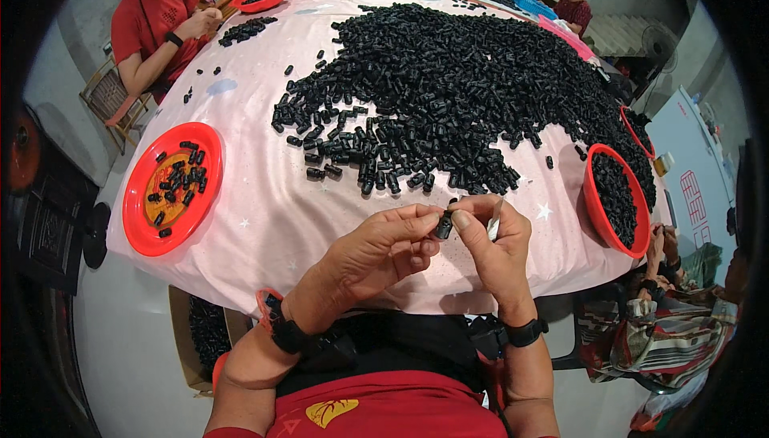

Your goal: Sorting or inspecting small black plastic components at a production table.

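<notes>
Close to the table's front edge, a small black ribbed cylindrical part [443,228] is pinched between both my hands. My left hand [375,252] grips its left side with thumb and index finger, the other fingers curled below. From the right, my right hand [498,252] pinches the same part by its upper end. A thin whitish strip [494,220] sticks up among the right hand's fingers; what it is I cannot make out. Just beyond my hands spreads a large heap of similar black parts [456,77], thinning into loose pieces at its near edge.
A red plate [138,226] with several black parts lies at left; a red bowl [594,197] full of them stands at right. Pink cloth [264,165] covers the table. Below left is a cardboard box [183,342] of black parts. Other people sit left, right and far off.
</notes>
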`<control>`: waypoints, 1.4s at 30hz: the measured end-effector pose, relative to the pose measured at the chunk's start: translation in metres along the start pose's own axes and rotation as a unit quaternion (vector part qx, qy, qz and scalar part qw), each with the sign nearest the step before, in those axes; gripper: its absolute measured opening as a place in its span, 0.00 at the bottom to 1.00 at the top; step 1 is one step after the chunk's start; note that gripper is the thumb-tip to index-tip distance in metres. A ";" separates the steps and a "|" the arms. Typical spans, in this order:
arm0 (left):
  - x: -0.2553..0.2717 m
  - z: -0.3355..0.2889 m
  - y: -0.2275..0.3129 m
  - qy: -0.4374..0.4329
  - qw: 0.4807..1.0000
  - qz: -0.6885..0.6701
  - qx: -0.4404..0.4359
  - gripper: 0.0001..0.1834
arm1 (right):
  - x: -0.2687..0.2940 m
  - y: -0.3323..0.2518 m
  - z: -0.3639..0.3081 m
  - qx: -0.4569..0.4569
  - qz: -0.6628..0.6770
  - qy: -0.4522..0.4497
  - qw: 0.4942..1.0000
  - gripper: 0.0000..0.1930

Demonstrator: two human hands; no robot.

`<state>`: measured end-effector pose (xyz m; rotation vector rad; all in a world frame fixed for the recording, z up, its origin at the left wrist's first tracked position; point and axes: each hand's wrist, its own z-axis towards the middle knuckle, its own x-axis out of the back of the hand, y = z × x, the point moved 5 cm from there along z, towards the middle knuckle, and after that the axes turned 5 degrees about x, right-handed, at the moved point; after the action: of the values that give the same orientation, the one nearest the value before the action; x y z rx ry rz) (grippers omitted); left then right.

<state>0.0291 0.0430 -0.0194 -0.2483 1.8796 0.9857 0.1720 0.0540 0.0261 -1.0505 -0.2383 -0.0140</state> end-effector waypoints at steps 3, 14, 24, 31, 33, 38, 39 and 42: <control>-0.003 0.000 0.000 0.015 1.000 0.000 0.001 0.10 | 0.000 0.002 -0.001 0.008 0.012 0.001 1.000 0.07; -0.004 -0.002 0.001 0.004 1.000 0.016 -0.020 0.11 | -0.004 -0.001 -0.002 -0.006 0.026 -0.012 1.000 0.08; -0.001 0.001 -0.001 0.022 0.999 0.026 -0.009 0.10 | -0.004 0.000 -0.002 0.005 -0.018 -0.027 0.999 0.08; -0.001 0.002 -0.003 -0.007 1.000 0.014 0.004 0.10 | -0.003 0.002 0.000 0.017 0.006 -0.014 1.000 0.07; -0.001 0.002 -0.002 0.001 1.000 0.005 -0.001 0.10 | -0.002 -0.003 -0.001 -0.005 -0.011 -0.035 0.999 0.07; 0.000 0.002 -0.001 0.004 1.000 0.013 0.000 0.12 | -0.005 0.002 -0.002 -0.023 -0.060 -0.057 0.996 0.08; 0.000 0.003 -0.001 0.003 1.000 0.025 -0.001 0.12 | -0.007 0.005 -0.002 -0.007 -0.018 -0.032 0.999 0.08; -0.002 -0.001 -0.001 0.029 0.998 0.062 0.011 0.13 | -0.006 0.002 -0.002 0.009 0.013 -0.005 1.000 0.08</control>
<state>0.0302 0.0415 -0.0178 -0.1496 1.9776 1.0510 0.1669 0.0533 0.0222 -1.0358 -0.2332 0.0173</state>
